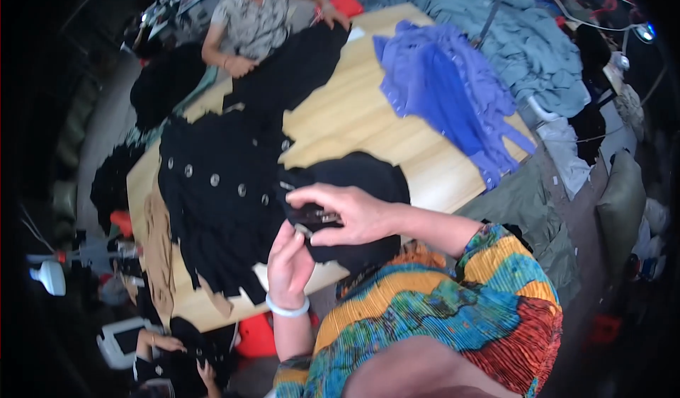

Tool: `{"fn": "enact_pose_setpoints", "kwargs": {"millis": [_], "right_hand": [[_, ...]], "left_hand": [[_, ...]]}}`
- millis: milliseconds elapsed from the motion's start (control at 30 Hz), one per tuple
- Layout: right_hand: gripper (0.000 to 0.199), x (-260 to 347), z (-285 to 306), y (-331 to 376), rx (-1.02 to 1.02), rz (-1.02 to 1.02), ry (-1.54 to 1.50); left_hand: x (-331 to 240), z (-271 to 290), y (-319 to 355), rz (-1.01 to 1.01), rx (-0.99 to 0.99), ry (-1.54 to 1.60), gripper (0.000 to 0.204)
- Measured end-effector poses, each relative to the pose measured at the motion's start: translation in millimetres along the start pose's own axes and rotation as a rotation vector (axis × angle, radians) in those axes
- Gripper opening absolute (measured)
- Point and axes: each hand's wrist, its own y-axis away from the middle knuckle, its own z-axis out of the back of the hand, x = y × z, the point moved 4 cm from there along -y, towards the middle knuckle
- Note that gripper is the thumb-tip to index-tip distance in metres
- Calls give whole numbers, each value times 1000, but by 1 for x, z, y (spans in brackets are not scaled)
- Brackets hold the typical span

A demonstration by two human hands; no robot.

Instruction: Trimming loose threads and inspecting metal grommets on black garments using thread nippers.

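Note:
A black garment (219, 146) with several round, shiny metal buttons (214, 180) lies spread on the table. Over its near right part, my left hand (289, 267) is closed, fingertips pinching a small light, shiny piece like a button (303, 231). Just above and to the right, my right hand (354, 214) curls around a small dark object with metal bits (326, 217); its kind is too blurred to make out. Both hands nearly touch at the fingertips. Black cloth (368, 178) extends beneath and beyond my right hand.
The wooden table (340, 107) also bears purple-blue garments (443, 90) at right and tan cloth (159, 249) at left. Grey-green cloth (513, 44) is heaped beyond. Across the table, a person (255, 23) handles black cloth (301, 61); another person's hands (170, 343) show at lower left.

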Motion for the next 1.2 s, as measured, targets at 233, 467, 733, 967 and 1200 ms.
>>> {"fn": "enact_pose_setpoints", "kwargs": {"millis": [233,467,733,967,1200], "right_hand": [[42,-5,-9,12,20,-60,55],[16,-24,-22,7,-159,-169,-56],[16,-1,4,-23,-309,-256,-380],[15,-8,11,-37,-353,-209,-354],[16,-19,8,-52,-401,-214,-260]], "left_hand": [[-15,9,-2,105,28,-159,18],[-21,17,-5,-69,-39,-265,16],[5,57,-23,-87,-151,-227,41],[-12,24,9,-81,44,-198,49],[-9,15,23,-52,26,-105,28]]}}
